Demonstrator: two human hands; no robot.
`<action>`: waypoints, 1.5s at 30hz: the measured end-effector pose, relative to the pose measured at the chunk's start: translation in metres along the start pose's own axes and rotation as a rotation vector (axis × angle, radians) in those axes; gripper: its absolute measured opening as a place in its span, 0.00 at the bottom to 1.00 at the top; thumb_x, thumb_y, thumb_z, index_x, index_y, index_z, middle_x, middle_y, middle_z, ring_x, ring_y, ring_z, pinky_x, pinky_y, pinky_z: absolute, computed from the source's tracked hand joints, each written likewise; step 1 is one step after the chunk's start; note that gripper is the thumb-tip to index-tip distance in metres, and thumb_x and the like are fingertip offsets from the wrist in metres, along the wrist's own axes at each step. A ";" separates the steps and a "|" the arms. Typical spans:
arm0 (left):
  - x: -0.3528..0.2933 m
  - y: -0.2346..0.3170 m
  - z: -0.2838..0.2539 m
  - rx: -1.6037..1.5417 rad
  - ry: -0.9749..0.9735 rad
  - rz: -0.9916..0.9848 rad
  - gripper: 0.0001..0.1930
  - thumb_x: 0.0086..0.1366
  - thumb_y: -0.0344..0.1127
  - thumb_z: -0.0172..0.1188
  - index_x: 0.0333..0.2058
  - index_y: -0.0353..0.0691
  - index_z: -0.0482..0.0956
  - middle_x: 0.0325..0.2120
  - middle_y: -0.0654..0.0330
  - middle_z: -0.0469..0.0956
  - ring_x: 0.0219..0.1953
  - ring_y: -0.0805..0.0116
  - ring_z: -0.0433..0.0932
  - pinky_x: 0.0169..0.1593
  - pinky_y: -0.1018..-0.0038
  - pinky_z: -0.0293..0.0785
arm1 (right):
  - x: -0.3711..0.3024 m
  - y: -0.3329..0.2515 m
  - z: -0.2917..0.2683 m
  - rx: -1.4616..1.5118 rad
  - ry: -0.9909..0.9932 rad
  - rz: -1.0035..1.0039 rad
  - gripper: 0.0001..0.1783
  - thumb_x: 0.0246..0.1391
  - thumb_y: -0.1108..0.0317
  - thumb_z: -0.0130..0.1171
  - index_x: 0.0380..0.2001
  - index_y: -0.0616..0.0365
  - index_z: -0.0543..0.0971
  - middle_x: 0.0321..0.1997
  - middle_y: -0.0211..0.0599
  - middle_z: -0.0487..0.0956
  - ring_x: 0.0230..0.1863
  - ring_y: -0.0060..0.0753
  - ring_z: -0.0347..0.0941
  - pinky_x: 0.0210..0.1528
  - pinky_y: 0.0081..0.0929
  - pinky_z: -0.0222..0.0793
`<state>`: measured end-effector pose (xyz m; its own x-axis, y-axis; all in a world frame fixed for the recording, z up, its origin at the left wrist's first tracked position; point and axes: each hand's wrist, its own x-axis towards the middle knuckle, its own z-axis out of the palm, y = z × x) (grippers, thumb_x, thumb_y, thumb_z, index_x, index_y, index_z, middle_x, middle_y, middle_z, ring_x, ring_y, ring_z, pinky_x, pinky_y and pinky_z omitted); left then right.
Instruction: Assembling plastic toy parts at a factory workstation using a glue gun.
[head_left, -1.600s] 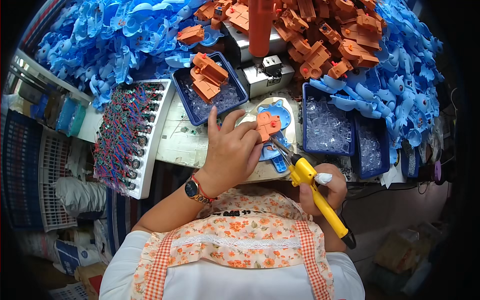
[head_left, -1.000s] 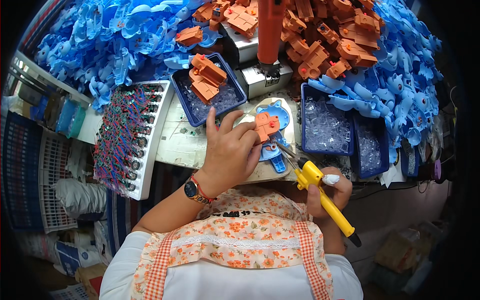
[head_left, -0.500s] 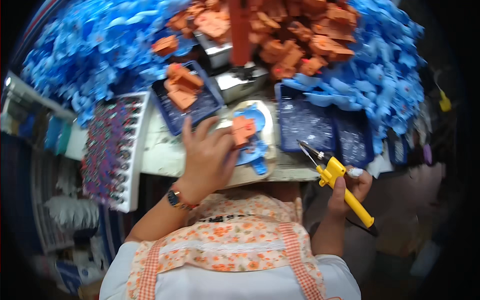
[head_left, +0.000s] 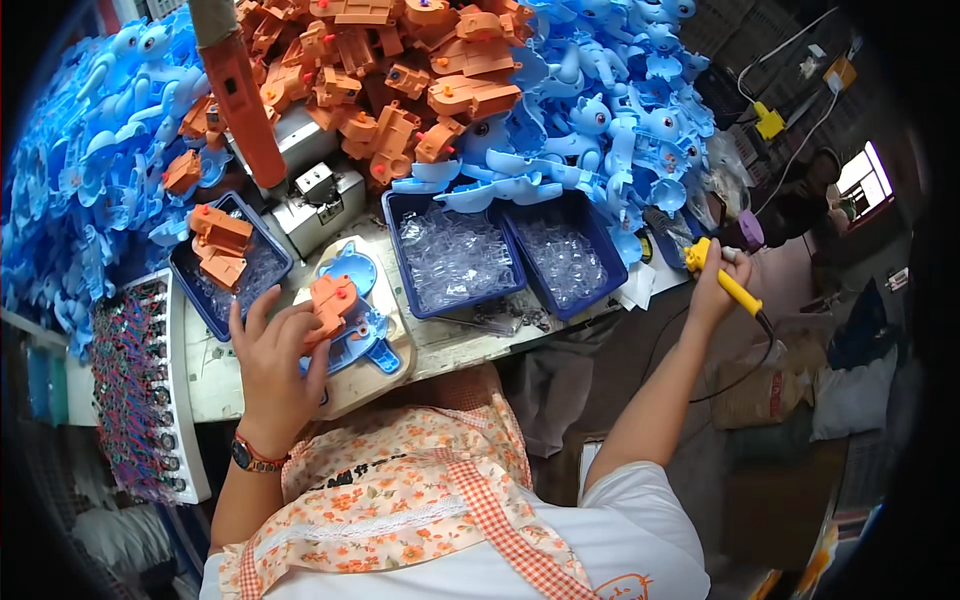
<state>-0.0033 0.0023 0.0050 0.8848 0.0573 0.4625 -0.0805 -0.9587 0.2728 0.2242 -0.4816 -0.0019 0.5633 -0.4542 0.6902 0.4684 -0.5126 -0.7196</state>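
My left hand (head_left: 275,355) has its thumb and fingers at the near left edge of an orange plastic housing (head_left: 333,303). That housing rests on a blue animal-shaped toy shell (head_left: 365,338), which lies open side up on a pale wooden board (head_left: 398,350). Out at the right, my right hand (head_left: 722,285) is wrapped around a yellow soldering gun (head_left: 740,293), its cord hanging below. The gun's front end is beside a dark grey object (head_left: 665,226) at the table's right end; its tip cannot be made out.
Two blue trays of clear plastic pieces (head_left: 455,262) (head_left: 565,262) stand right of the board. Another blue tray (head_left: 283,268) bears orange housings. Left is a white rack (head_left: 185,440) with wired parts. Blue shells (head_left: 120,150) and orange housings (head_left: 380,70) are heaped behind a red-orange post (head_left: 245,115).
My right hand has carried the soldering gun away to the right, from beside the clear-piece trays to the table's end. The view has turned rightward; my left hand stays at the orange housing.
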 end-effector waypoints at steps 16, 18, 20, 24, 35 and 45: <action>-0.043 -0.054 -0.031 -0.239 0.205 -0.154 0.16 0.51 0.29 0.68 0.40 0.40 0.78 0.43 0.54 0.79 0.53 0.48 0.72 0.59 0.57 0.65 | -0.033 0.076 -0.027 0.806 -0.468 1.053 0.10 0.65 0.58 0.54 0.37 0.52 0.75 0.27 0.21 0.72 0.18 0.12 0.61 0.14 0.12 0.51; -0.052 -0.058 -0.030 -0.244 0.209 -0.192 0.15 0.51 0.28 0.67 0.40 0.40 0.78 0.42 0.54 0.79 0.52 0.49 0.73 0.58 0.57 0.66 | -0.070 0.024 -0.009 0.897 -0.588 1.067 0.10 0.64 0.60 0.55 0.44 0.53 0.75 0.28 0.22 0.73 0.19 0.12 0.62 0.14 0.12 0.51; -0.052 -0.057 -0.029 -0.292 0.220 -0.175 0.13 0.52 0.27 0.67 0.38 0.39 0.79 0.39 0.55 0.79 0.47 0.52 0.74 0.54 0.60 0.68 | -0.100 -0.071 0.030 0.362 -0.408 0.472 0.10 0.63 0.66 0.56 0.44 0.56 0.75 0.28 0.20 0.73 0.20 0.09 0.61 0.15 0.10 0.51; -0.055 -0.054 -0.018 -0.363 0.263 -0.201 0.11 0.52 0.26 0.66 0.35 0.38 0.79 0.33 0.56 0.77 0.40 0.53 0.73 0.47 0.63 0.69 | -0.153 -0.191 0.113 0.188 -1.170 -0.225 0.26 0.44 0.80 0.65 0.49 0.56 0.74 0.50 0.36 0.76 0.50 0.33 0.72 0.53 0.28 0.67; -0.095 -0.040 -0.031 -1.157 0.117 -0.633 0.08 0.65 0.29 0.58 0.42 0.34 0.79 0.33 0.61 0.79 0.30 0.77 0.75 0.34 0.82 0.71 | -0.155 -0.263 0.234 0.199 -1.982 -0.828 0.31 0.37 0.72 0.68 0.50 0.59 0.75 0.48 0.42 0.78 0.49 0.46 0.75 0.52 0.37 0.71; -0.073 -0.029 -0.001 -2.553 -0.389 -0.688 0.52 0.62 0.78 0.21 0.55 0.32 0.71 0.35 0.47 0.80 0.32 0.60 0.82 0.34 0.74 0.80 | -0.121 -0.312 0.225 0.447 -2.181 -0.598 0.32 0.39 0.62 0.74 0.47 0.64 0.76 0.43 0.43 0.81 0.40 0.36 0.78 0.44 0.31 0.73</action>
<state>-0.0656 0.0261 -0.0357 0.9703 -0.2410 -0.0222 0.2388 0.9389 0.2479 0.1635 -0.1026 0.1216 -0.1547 0.9821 -0.1070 0.6992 0.0323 -0.7142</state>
